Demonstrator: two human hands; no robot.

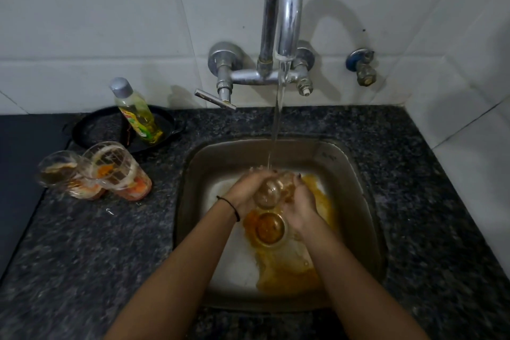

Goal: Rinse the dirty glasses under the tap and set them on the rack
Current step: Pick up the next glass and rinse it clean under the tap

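Glass: I hold the glass (271,192) in the sink (356,174), right under the stream from the tap (284,8), its base turned toward me.
Axis: it lies tilted, mouth away from me and up into the water, so the long axis runs from me toward the wall.
Fingers: my left hand (245,190) and right hand (300,201) both curl closed around its sides; neither is nearer, they flank it evenly.
Waiting: two dirty glasses (93,171) stand touching each other on the table (414,174) to my left, near the left hand.
Surface: wet steel, orange residue pooled around the drain (269,228) just below the glass; a slippery grip, I judge.
Room: no rack is in view; the soap bottle (136,110) stands in a black pan (91,130) behind the glasses.
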